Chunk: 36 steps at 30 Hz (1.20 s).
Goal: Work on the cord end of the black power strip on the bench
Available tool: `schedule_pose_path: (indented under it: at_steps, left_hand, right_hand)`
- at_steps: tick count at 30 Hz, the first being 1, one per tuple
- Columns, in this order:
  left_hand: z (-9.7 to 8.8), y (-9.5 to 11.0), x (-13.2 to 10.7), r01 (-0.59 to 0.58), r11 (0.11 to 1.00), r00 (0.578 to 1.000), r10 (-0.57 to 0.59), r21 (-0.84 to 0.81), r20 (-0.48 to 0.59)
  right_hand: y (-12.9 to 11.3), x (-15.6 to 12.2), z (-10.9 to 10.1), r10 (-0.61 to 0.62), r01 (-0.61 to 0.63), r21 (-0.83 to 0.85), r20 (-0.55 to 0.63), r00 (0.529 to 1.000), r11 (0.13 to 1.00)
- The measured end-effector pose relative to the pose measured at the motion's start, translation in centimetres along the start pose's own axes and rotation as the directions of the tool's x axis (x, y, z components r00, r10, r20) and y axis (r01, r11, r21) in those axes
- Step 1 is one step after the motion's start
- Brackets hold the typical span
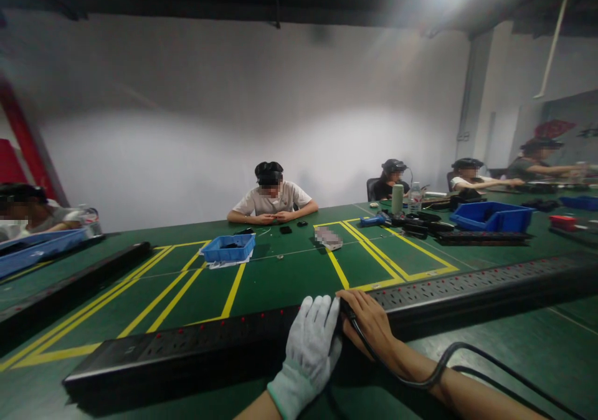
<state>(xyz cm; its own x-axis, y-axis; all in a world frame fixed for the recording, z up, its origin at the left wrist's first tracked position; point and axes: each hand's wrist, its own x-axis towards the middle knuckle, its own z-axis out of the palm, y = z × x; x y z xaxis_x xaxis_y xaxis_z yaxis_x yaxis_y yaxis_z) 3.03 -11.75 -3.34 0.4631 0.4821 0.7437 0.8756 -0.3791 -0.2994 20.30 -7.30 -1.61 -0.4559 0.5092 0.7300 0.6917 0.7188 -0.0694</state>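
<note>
A long black power strip (196,340) with rows of sockets and small red dots runs across the green table in front of me. My left hand (312,344), in a white glove with a green cuff, rests on it, fingers stretched out and close together. Right beside it, my bare right hand (371,323) bends its fingers over the strip's top edge and closes around a black cable (369,348). The cable passes along the hand and wrist and loops off to the right. Both hands hide the strip's middle, so I cannot tell whether it is one piece.
Across the table (280,286), a co-worker (275,197) sits leaning forward. A light-blue tray (230,257), a blue bin (490,225), a green bottle (397,200) and a blue tool (374,219) stand farther back. Another black strip (79,276) lies left. Other people sit at both sides.
</note>
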Motion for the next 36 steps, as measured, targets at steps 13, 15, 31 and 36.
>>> schedule_pose_path:
  at_steps: [13,15,31,36]
  left_hand:
    - [0.2,0.1,0.0,0.007,1.000,1.000,-0.007,0.006,0.006]
    - [0.2,0.1,0.0,0.010,1.000,1.000,-0.010,0.010,0.004]
    - [0.2,0.0,0.0,0.001,1.000,1.000,-0.001,0.025,-0.006]
    - [0.3,0.0,0.0,-0.007,0.999,1.000,0.007,0.031,-0.009]
  right_hand:
    - [0.4,-0.2,0.5,0.020,-0.020,0.026,0.008,1.000,0.999]
    - [0.4,-0.2,0.4,0.017,-0.018,0.023,0.023,1.000,1.000]
    - [0.9,-0.4,1.4,0.020,-0.020,-0.015,-0.016,1.000,1.000]
    - [0.8,-0.3,1.2,0.031,-0.031,-0.006,-0.018,0.999,1.000]
